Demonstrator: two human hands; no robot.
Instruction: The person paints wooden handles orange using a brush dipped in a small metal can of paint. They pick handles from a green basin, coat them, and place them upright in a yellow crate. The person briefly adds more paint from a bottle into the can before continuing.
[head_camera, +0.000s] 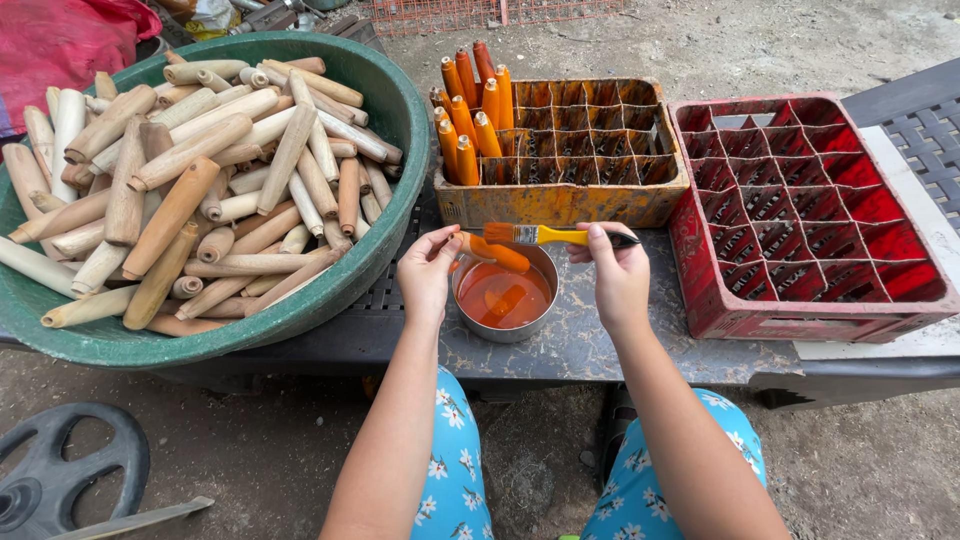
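My left hand (428, 272) pinches the end of a wooden handle (497, 254) wet with orange paint, held level over a metal bowl of orange paint (503, 296). My right hand (618, 272) grips a yellow-handled paintbrush (540, 235), its orange bristles resting on the handle. Behind the bowl, a yellow-orange divided crate (570, 150) holds several painted orange handles (467, 110) standing upright in its left cells. A large green basin (385, 100) at the left is heaped with bare wooden handles (190, 185).
A red divided crate (800, 215) stands to the right on the dark table (580, 345). A woven dark surface (925, 120) lies at far right. A black weight plate (60, 470) rests on the dirt at lower left. Red cloth (60, 40) sits behind the basin.
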